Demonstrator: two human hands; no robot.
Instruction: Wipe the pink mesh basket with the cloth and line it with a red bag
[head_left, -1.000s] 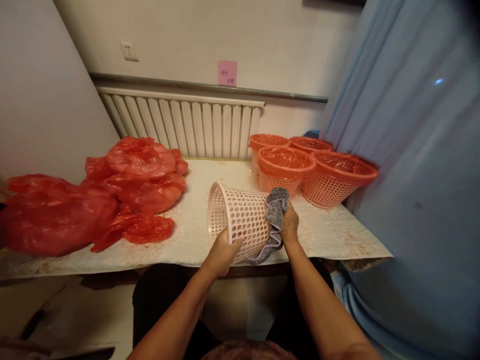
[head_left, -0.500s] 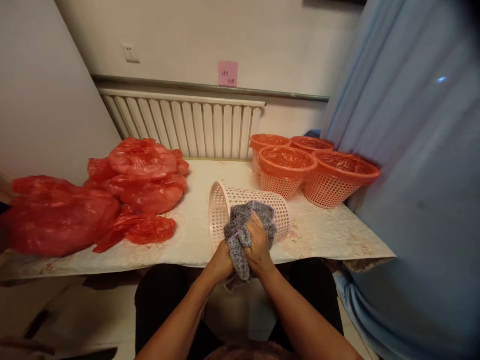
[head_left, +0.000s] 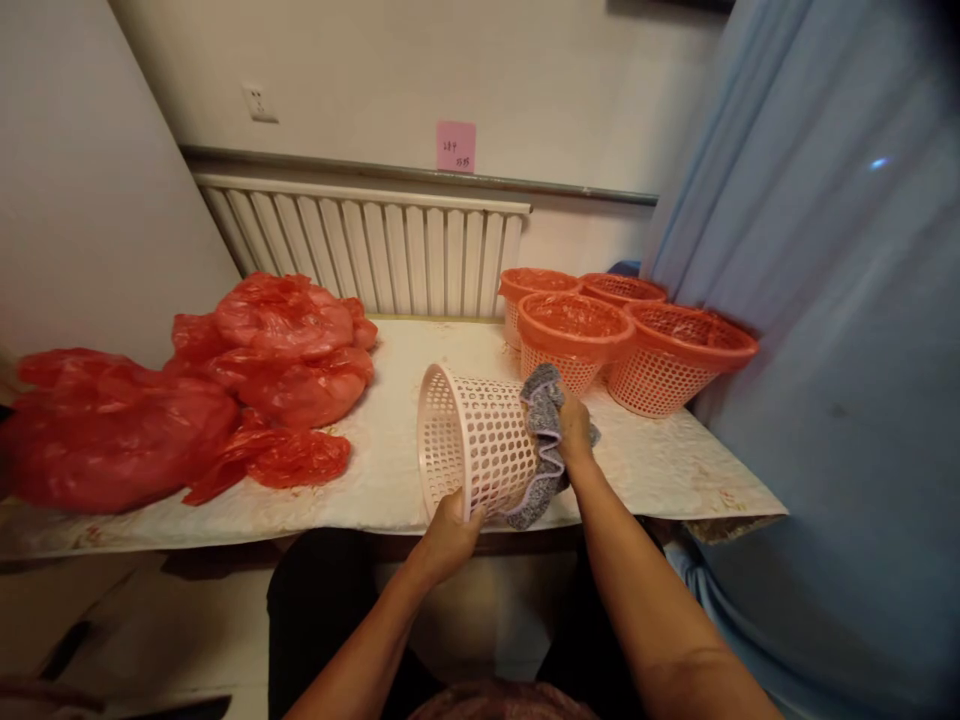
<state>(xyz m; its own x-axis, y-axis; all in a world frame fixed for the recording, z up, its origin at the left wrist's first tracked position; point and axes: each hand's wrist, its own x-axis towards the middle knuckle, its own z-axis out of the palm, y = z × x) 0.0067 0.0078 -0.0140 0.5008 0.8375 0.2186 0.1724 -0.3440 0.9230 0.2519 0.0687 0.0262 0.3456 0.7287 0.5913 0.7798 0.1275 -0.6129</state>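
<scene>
A pale pink perforated wastebasket [head_left: 491, 440] lies on its side near the table's front edge, its mouth facing left. My left hand [head_left: 452, 533] grips its rim at the lower front, the thumb outside and the other fingers partly hidden. My right hand [head_left: 576, 430] is closed on a grey cloth [head_left: 547, 440] with a light purple edge. The cloth is pressed around the basket's base end at the right, hanging in folds down its side.
Several wastebaskets lined with red bags [head_left: 577, 330] stand at the back right, beside a blue curtain [head_left: 840, 380]. Red plastic bags [head_left: 292, 340] are heaped at the left of the cloth-covered table [head_left: 390, 440]. A white radiator [head_left: 375, 250] is behind.
My left hand has let go of the cloth and taken the basket's rim. My right hand has carried the cloth rightward, from the basket's front side to its base end.
</scene>
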